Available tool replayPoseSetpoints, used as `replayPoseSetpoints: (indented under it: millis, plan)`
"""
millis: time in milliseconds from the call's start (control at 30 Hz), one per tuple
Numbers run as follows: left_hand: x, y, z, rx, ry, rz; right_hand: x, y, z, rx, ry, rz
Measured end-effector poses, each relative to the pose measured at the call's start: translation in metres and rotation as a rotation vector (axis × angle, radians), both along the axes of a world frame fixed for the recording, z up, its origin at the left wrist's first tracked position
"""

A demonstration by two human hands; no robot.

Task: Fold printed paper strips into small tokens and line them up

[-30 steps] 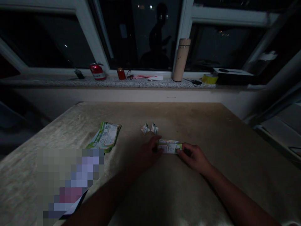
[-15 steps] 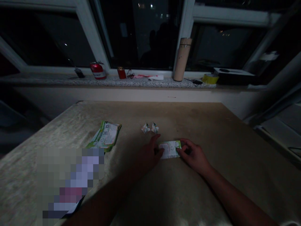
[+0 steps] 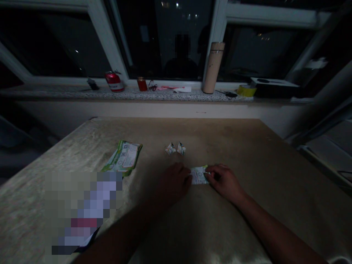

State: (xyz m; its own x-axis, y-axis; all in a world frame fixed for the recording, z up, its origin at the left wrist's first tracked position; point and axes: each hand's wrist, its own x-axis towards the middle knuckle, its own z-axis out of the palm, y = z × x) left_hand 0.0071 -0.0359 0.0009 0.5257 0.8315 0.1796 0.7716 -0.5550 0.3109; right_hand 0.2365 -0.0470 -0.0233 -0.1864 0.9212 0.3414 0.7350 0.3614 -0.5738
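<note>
Well short of the far table edge, both hands touch printed paper.

Left hand covers the left end of the paper slip, right hand hides the other. Slip's print? Too tiny. Pixelated thing left of it? Can't tell.

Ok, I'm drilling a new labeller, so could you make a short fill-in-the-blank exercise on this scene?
1. The printed paper sits in the gap ____ the left hand and the right hand.
2. Beyond the hands, the number of small folded pieces on the table is ____.
3. On the windowsill, the roll beside the box is coloured ____.
Missing words: between; two; yellow.
</note>
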Motion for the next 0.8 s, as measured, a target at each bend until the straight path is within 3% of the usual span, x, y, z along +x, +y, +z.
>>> replayPoseSetpoints:
  millis: [133,300,633,800]
  plan:
    - [0.008,-0.015,-0.002,0.156,0.000,-0.152,0.000,0.000,-0.001,0.034,-0.033,0.018]
    - [0.015,-0.025,-0.009,0.170,0.074,-0.287,0.001,0.001,-0.001,0.044,-0.063,0.043]
    - [0.010,-0.023,-0.017,0.161,0.085,-0.303,0.012,-0.007,0.004,0.087,-0.075,0.156]
    - [0.011,-0.025,-0.013,0.131,0.087,-0.272,0.013,-0.006,0.002,0.046,-0.062,0.130]
